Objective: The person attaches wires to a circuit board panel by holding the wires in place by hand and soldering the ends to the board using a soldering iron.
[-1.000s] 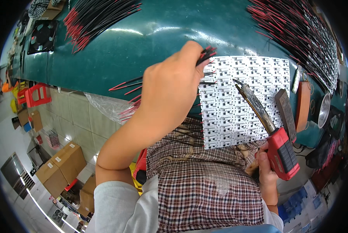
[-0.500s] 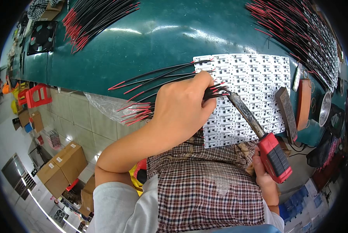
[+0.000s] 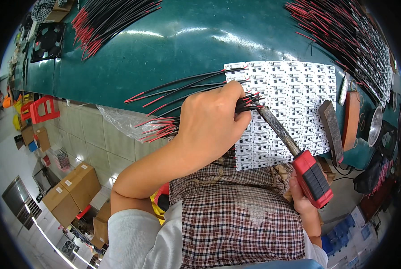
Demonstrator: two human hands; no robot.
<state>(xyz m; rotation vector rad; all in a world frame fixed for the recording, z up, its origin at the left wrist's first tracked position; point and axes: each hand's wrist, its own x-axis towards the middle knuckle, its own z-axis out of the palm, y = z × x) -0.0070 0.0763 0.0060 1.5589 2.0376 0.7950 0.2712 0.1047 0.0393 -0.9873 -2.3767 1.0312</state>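
"Wires (image 3: 247,105) first — where were they, and how were the fingers set?"

"Left hand (image 3: 211,117) had its fingers pinched on that bunch, above the left edge of the white circuit-board sheet (image 3: 290,107), which lay partly on the green desk (image 3: 187,54); right hand (image 3: 301,197) was closed round the soldering iron (image 3: 314,179)."

"Which step, then?"

"Soldering a wire at that edge, I judged; the iron's tip met or nearly met the ends — I couldn't tell; the next move called for a steady wire and exact tip placement."
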